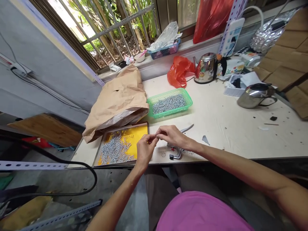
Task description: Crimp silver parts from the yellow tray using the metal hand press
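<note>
My left hand (pixel 145 148) and my right hand (pixel 171 135) meet fingertip to fingertip above the table's front edge. Both are pinched closed; whatever lies between the fingers is too small and covered to name. Left of them sits a shallow tray (pixel 139 136) with a yellow bottom, holding a heap of small silvery metal pieces (pixel 115 150). Behind the hands a green plastic basket (pixel 166 114) contains many more such pieces (pixel 169 104). Under my right hand and wrist, partly hidden, is a metal hand tool or clamp (pixel 177 155) with a grey lever (pixel 187 128).
A large brown paper bag (pixel 120 96) lies behind the tray. Farther back are a red plastic bag (pixel 179 72) and a steel kettle (pixel 206 69). A metal pot (pixel 255 96) and folded cardboard (pixel 284 61) stand at right. A grey scrap (pixel 205 140) lies near my right forearm.
</note>
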`<move>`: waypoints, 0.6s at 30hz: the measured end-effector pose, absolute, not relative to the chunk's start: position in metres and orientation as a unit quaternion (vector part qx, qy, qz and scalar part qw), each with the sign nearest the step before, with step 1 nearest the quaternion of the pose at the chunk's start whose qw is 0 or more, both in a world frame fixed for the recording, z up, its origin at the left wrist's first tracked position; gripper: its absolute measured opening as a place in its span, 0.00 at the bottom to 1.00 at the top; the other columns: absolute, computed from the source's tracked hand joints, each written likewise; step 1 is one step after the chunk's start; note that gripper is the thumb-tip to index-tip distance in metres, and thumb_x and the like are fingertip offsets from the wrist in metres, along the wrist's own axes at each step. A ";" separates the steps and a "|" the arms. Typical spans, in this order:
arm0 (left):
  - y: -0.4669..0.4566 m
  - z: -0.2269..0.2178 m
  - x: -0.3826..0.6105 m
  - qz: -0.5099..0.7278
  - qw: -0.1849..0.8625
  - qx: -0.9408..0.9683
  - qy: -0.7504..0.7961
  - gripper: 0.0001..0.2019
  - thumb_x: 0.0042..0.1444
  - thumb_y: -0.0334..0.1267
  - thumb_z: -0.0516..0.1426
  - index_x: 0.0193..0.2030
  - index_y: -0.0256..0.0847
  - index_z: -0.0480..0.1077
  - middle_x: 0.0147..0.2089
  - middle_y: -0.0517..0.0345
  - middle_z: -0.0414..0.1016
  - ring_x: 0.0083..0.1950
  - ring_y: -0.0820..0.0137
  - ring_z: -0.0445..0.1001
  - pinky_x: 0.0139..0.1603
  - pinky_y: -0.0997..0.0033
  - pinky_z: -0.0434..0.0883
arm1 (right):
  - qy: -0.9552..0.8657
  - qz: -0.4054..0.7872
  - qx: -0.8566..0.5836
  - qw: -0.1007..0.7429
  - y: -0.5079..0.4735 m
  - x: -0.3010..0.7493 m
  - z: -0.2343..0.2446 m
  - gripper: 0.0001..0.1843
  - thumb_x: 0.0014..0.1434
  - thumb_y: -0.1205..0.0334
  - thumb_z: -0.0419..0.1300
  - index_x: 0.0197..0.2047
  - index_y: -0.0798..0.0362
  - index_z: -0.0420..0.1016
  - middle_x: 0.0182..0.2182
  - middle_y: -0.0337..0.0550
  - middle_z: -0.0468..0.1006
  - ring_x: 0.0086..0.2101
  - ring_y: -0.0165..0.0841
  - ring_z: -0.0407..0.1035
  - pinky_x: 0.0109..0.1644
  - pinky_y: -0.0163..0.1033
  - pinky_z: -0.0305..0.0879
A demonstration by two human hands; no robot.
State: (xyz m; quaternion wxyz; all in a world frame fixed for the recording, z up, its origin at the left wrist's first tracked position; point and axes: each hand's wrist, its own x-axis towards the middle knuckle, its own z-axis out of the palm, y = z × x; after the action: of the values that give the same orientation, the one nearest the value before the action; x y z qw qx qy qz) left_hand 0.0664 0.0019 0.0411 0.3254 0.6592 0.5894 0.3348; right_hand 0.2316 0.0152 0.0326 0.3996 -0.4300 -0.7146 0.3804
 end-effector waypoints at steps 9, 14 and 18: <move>-0.012 0.046 0.044 0.333 0.547 0.497 0.585 0.17 0.41 0.47 0.67 0.31 0.35 0.74 0.26 0.60 0.72 0.24 0.75 0.70 0.27 0.75 0.69 | -0.683 0.450 -0.415 0.399 0.009 0.213 0.029 0.05 0.55 0.68 0.59 0.31 0.56 0.76 0.24 0.36 0.75 0.25 0.25 0.65 0.29 0.30 0.56; -0.022 0.052 0.014 0.345 0.462 0.544 0.610 0.16 0.46 0.47 0.64 0.35 0.35 0.74 0.29 0.59 0.74 0.26 0.74 0.72 0.29 0.73 0.70 | -0.663 0.475 -0.426 0.391 0.017 0.173 0.026 0.03 0.52 0.70 0.60 0.29 0.57 0.75 0.24 0.37 0.75 0.27 0.26 0.67 0.30 0.30 0.57; -0.031 0.055 -0.001 0.295 0.348 0.626 0.633 0.14 0.51 0.46 0.61 0.37 0.37 0.75 0.32 0.58 0.76 0.25 0.73 0.73 0.31 0.73 0.69 | -0.694 0.457 -0.413 0.373 0.016 0.158 0.031 0.03 0.51 0.71 0.60 0.29 0.57 0.75 0.25 0.36 0.76 0.27 0.25 0.67 0.30 0.29 0.56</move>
State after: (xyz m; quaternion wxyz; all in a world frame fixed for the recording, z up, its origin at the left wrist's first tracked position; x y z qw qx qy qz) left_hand -0.0008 -0.0305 0.0554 0.3478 0.6259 0.6326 0.2952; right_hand 0.1580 0.0158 0.0307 0.3730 -0.4128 -0.6942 0.4566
